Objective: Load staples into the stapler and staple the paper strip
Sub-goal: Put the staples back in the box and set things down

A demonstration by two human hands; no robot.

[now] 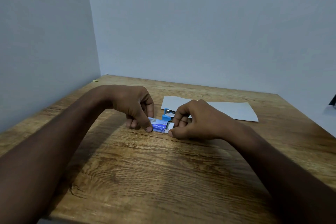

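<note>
A small blue staple box [159, 126] lies on the wooden table [145, 178] at its middle. My left hand [135, 107] pinches the box's left end between thumb and fingers. My right hand [196, 120] grips the white inner tray [171, 126] that sticks out of the box's right end. Just behind the box lies a light blue stapler [167, 114], partly hidden by my right hand. A white paper strip [229, 110] lies flat behind the stapler, stretching to the right.
Grey walls close the table on the left and at the back. A tiny yellow scrap [95, 80] sits at the far left corner. A dark object [333, 102] shows at the right frame edge.
</note>
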